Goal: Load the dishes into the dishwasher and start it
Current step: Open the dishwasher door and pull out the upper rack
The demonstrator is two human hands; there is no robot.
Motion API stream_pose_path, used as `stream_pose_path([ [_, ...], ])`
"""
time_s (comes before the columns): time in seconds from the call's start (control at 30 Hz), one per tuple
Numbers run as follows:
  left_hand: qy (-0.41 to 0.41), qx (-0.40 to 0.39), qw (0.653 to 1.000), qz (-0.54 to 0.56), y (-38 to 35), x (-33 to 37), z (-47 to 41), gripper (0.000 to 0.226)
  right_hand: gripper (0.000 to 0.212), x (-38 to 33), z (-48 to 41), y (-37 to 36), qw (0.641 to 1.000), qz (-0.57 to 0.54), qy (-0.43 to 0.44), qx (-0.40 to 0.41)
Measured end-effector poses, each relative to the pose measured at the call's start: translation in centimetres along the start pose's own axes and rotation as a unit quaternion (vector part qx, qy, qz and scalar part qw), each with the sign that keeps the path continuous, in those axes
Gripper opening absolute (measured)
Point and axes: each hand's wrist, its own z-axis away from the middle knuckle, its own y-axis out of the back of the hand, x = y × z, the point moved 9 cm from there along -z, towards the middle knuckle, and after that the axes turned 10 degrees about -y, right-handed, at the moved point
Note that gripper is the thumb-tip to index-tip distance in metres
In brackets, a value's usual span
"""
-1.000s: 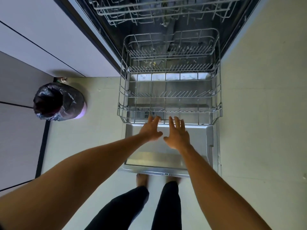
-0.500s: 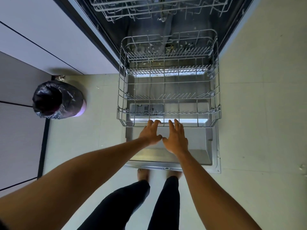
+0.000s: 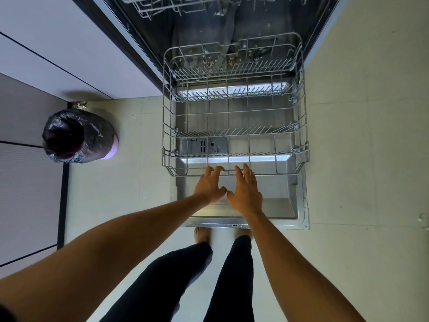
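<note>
Standing at the near edge of the open dishwasher door (image 3: 278,205), the person reaches over it, left hand (image 3: 210,182) curling its fingers over the front rail of the lower rack (image 3: 167,126) and right hand (image 3: 246,189) flat, straight fingers touching the same rail. Loading seems not yet begun: the rack just beyond the hands sits out over the door and bare, no dishes are in view, and starting remains. Nothing blocks the rack; a black-bagged bin (image 3: 76,135) stands well left of the hands, and food scraps (image 3: 232,61) lie on the tub floor far beyond.
</note>
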Motion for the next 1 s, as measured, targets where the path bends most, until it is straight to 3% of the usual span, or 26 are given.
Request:
stream_pose_path([
  [0.33,-0.006,-0.009,1.000,0.022,1.1,-0.4,-0.1,0.062,0.070,-0.7,-0.1,1.8,1.000,0.009,-0.017,0.001],
  [0.5,-0.015,0.044,0.998,0.040,5.2,-0.2,-0.1,0.050,0.052,-2.6,-0.7,5.7,0.999,0.018,-0.010,0.039],
  [0.7,-0.045,0.171,0.983,0.053,15.9,2.4,-2.1,0.044,0.044,-7.9,-2.7,16.0,0.990,-0.043,0.091,0.103],
  [0.87,-0.082,0.258,0.963,0.017,27.8,6.9,-5.3,0.046,0.057,-13.5,-4.5,28.0,0.959,-0.050,0.198,0.199],
  [1.0,-0.136,0.341,0.929,-0.040,36.9,11.2,-7.6,0.053,0.069,-17.5,-6.4,36.7,0.940,-0.009,0.224,0.259],
])
